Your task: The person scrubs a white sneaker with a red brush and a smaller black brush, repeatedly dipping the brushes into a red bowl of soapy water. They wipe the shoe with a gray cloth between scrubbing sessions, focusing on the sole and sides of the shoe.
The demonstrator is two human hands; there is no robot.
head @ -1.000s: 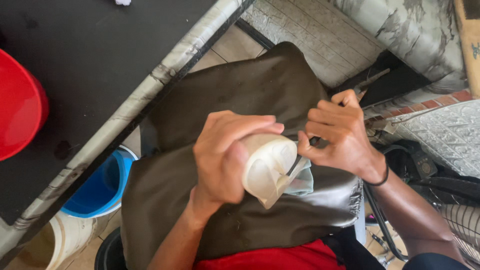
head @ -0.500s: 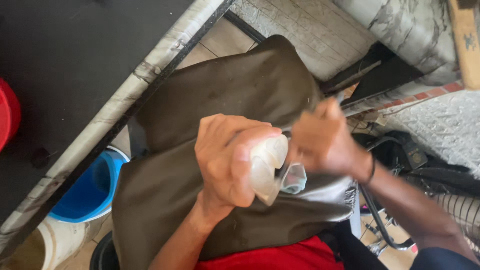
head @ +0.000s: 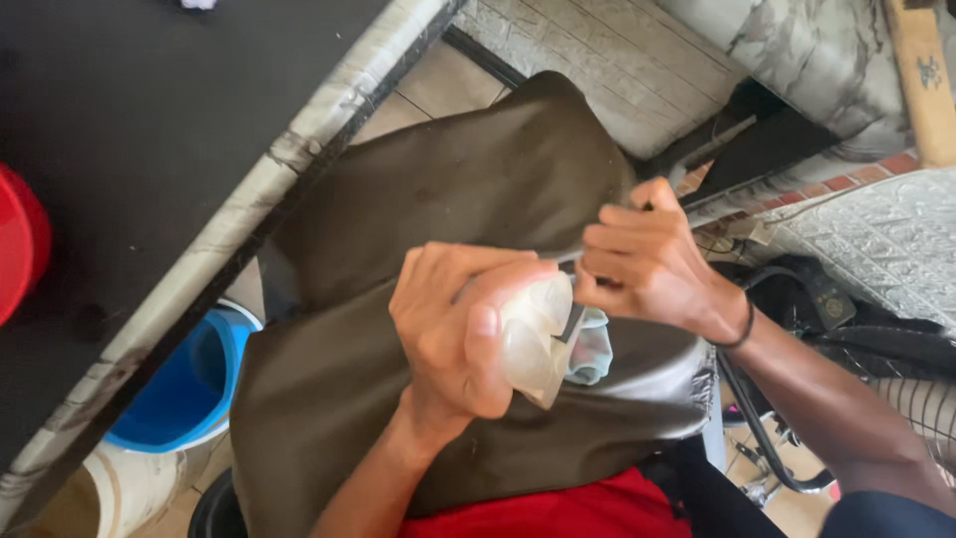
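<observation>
While the person sits with a dark brown cloth draped over the lap, the left hand wraps around a pale translucent plastic piece held just above that cloth, its grip closed on it. Compared with half a second ago, the right hand has come clear of the blur and steadied, its grip closed on a thin dark tool whose tip now sits against the plastic piece; the work at that spot looks under way, not finished. Left of the cloth runs a black table with a marbled edge; a red container shows at its far side. Below the table, beside the cloth, stands a blue bucket. Right of the cloth lie pale patterned panels and a fan grille.
</observation>
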